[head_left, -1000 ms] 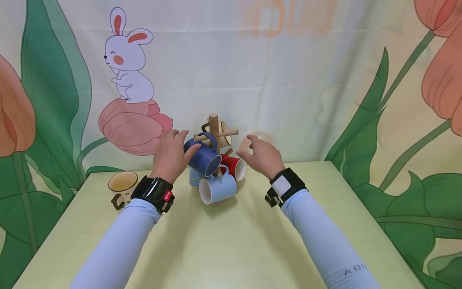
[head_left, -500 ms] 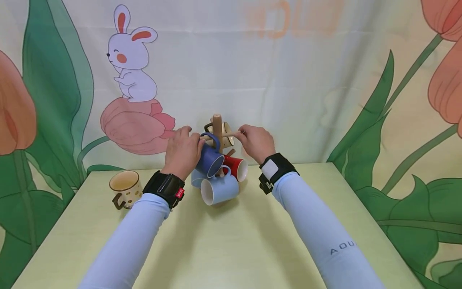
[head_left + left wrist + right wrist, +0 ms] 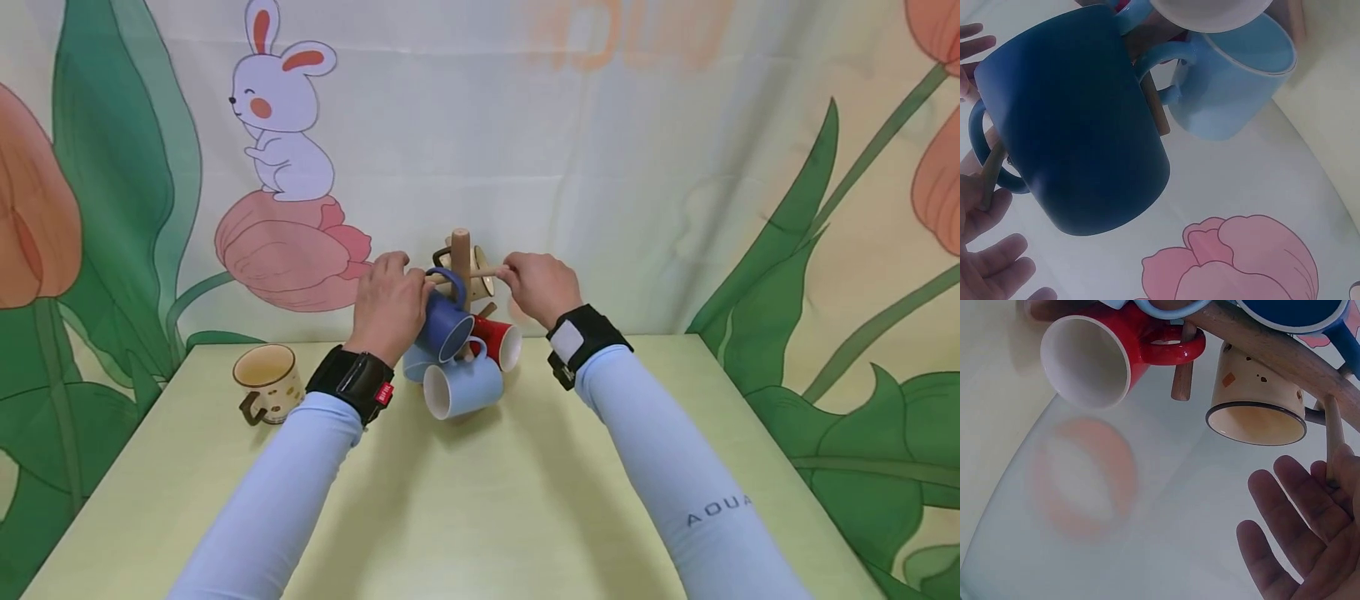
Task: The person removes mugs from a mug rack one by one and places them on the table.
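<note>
A wooden mug tree (image 3: pixel 461 250) stands at the back of the table, hung with several mugs. My left hand (image 3: pixel 388 307) pinches the left end of its upper peg (image 3: pixel 992 172), which runs through the handle of a dark blue mug (image 3: pixel 442 323). At the opposite end, my right hand (image 3: pixel 545 288) pinches the peg tip (image 3: pixel 1333 440) between thumb and forefinger, the other fingers spread. Below hang a red mug (image 3: pixel 497 338) and a light blue mug (image 3: pixel 467 387). Another light blue mug (image 3: pixel 1229 87) is partly hidden in the head view. Behind the post hangs a cream mug (image 3: pixel 1260 387).
A spotted cream mug with a brown handle (image 3: pixel 274 390) stands upright on the table (image 3: pixel 480 508), left of my left wrist. Close behind the mug tree hangs a printed cloth (image 3: pixel 630 183) with a rabbit and tulips.
Both hands have closed in from either side of the mug tree and taken hold of the upper peg's ends. The mugs keep their places on it; the head view has shifted slightly.
</note>
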{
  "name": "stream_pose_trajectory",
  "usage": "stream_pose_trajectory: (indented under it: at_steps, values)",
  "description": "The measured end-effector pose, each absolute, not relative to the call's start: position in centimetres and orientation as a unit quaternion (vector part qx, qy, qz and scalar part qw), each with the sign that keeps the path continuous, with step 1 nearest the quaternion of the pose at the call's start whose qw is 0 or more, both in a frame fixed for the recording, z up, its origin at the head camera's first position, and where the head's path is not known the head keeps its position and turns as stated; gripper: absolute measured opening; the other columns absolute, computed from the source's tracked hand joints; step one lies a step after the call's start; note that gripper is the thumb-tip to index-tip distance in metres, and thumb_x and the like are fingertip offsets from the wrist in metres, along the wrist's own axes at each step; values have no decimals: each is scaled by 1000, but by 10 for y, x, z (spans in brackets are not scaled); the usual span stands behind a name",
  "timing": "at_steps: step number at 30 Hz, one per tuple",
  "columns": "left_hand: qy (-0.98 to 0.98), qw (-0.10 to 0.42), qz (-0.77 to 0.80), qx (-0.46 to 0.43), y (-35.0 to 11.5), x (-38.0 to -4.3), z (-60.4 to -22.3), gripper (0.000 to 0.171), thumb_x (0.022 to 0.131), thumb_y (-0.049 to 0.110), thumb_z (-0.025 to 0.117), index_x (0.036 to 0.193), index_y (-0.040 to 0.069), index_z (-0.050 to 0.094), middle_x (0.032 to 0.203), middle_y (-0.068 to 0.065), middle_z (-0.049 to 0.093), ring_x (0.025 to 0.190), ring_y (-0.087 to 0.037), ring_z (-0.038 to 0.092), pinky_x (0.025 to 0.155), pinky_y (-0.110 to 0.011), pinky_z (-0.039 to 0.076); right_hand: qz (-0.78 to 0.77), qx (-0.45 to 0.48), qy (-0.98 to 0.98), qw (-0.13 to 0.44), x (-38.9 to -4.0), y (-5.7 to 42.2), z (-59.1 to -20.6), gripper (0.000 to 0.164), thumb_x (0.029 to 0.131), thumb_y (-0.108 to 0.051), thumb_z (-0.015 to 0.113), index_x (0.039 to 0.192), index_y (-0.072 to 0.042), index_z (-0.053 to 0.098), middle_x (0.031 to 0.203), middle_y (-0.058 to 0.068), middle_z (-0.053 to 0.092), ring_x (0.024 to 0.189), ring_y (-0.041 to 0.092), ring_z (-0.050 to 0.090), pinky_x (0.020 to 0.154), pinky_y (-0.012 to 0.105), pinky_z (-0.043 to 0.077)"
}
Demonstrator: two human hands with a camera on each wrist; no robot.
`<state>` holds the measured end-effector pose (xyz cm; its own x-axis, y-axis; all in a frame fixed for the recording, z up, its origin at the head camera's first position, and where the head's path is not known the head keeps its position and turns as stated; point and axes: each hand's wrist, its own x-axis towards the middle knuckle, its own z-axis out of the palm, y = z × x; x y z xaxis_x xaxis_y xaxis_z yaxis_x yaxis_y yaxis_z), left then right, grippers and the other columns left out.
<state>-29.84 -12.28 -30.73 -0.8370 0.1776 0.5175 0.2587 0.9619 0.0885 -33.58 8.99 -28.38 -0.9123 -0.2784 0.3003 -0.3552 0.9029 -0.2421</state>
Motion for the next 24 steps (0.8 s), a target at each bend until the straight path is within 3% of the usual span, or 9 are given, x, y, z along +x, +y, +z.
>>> stream_pose_trajectory:
  at_steps: [24]
  values:
    - [-960,246,-81,-106,-118,-295,-304,35,101,27,58,114,-3,69,127,-22,54,124,-37,48,104,-49,41,146,152,-971,116,-335,90,-282,30,102,-34,55,118,-12,69,98,7,72,78,25,64,68,40,52]
